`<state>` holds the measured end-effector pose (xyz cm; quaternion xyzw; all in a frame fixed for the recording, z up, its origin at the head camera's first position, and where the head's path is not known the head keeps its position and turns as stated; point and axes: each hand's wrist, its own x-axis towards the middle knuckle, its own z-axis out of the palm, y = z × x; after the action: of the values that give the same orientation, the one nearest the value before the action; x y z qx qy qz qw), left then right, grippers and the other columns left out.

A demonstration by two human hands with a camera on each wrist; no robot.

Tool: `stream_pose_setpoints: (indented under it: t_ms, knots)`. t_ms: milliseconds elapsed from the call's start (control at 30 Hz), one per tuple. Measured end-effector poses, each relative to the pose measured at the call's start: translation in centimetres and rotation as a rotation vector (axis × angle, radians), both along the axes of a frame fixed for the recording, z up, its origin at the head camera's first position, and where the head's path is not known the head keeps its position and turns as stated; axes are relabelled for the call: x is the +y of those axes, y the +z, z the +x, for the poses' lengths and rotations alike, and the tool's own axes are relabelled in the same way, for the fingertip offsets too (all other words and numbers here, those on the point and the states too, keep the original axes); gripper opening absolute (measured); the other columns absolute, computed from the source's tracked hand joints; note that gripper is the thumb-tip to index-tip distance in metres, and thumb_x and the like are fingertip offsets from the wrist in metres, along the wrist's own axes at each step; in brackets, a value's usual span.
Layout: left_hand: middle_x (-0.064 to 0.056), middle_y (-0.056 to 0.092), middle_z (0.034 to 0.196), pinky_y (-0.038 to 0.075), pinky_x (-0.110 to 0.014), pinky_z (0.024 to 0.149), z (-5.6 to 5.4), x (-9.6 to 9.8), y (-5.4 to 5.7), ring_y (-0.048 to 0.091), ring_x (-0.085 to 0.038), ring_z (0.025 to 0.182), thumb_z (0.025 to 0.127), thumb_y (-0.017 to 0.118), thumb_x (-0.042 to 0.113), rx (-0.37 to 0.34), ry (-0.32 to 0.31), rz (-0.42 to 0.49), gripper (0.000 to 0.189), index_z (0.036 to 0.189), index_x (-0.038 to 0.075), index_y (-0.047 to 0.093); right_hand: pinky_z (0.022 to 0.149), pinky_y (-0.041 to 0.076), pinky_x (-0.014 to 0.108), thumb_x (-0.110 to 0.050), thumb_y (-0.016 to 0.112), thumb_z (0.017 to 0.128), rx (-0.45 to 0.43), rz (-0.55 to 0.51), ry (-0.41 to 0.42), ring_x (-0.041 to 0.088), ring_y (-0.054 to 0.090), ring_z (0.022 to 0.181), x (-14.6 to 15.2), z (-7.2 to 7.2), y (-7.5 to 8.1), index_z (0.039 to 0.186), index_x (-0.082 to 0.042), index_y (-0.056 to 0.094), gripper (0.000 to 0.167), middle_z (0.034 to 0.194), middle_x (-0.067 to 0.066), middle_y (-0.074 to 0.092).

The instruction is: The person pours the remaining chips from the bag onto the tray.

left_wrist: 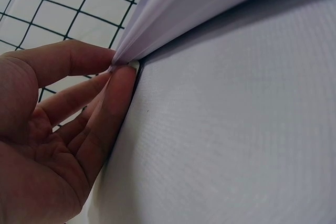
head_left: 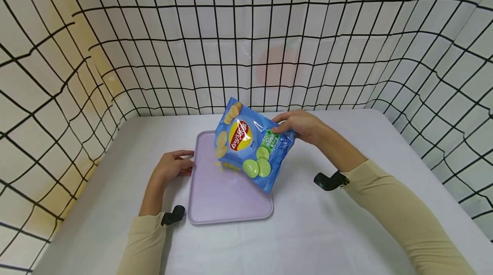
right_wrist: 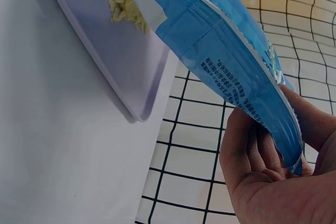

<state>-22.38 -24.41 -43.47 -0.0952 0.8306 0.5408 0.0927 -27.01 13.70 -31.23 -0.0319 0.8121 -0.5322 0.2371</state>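
Observation:
My right hand (head_left: 302,127) grips a blue Lay's potato chip bag (head_left: 254,146) by its right-hand end, thumb on the front and fingers behind. The bag hangs tilted over a lilac tray (head_left: 227,204), hiding its upper right part. Beneath the bag's lower left side, a small pile of yellow chip pieces (right_wrist: 127,10) lies on the tray. At the tray's left edge is my left hand (head_left: 173,167); in the left wrist view its thumb and a finger pinch the rim.
A white cloth (head_left: 331,232) covers the table under the tray. Black wire grid panels (head_left: 250,43) stand along the back and both sides. Each sleeve cuff carries a small black wrist camera (head_left: 174,215).

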Motion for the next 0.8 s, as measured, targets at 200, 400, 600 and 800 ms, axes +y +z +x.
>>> stream_pose_setpoints:
  t_ms: [200,400,600,800]
  knots:
    - [-0.008,0.076,0.092,0.058,-0.023,0.068,-0.03,0.03,0.06,0.070,-0.013,0.073,0.089,0.071,0.013,0.004,-0.002,-0.012,0.049,0.137,0.004,0.062,0.080,0.061,0.030,-0.013,0.069,0.094,0.008,0.006,-0.003,0.019,0.074,0.079,-0.07,-0.11,0.10,0.136,0.000,0.059,0.045,0.101,0.009,0.072]
    - [-0.009,0.076,0.094,0.057,-0.023,0.069,0.01,0.08,0.10,0.070,-0.014,0.073,0.090,0.070,0.014,0.002,0.001,-0.023,0.048,0.137,0.005,0.062,0.080,0.061,0.031,-0.013,0.070,0.094,0.013,0.008,-0.011,0.021,0.075,0.080,-0.22,-0.07,0.23,0.135,0.000,0.061,0.044,0.103,0.011,0.072]
    - [-0.009,0.076,0.094,0.057,-0.024,0.069,0.05,0.20,0.08,0.070,-0.014,0.073,0.091,0.069,0.015,0.002,0.003,-0.034,0.048,0.137,0.005,0.062,0.080,0.061,0.032,-0.012,0.069,0.094,0.010,0.000,0.005,0.021,0.075,0.081,-0.47,-0.08,0.41,0.135,0.001,0.061,0.043,0.107,0.013,0.072]
    - [-0.009,0.076,0.095,0.056,-0.023,0.070,0.08,0.22,0.08,0.070,-0.014,0.073,0.091,0.069,0.017,-0.002,0.011,-0.051,0.048,0.137,0.007,0.063,0.079,0.062,0.032,-0.010,0.069,0.093,0.012,-0.004,0.008,0.021,0.075,0.079,-0.71,-0.01,0.83,0.132,0.001,0.063,0.041,0.102,0.011,0.073]
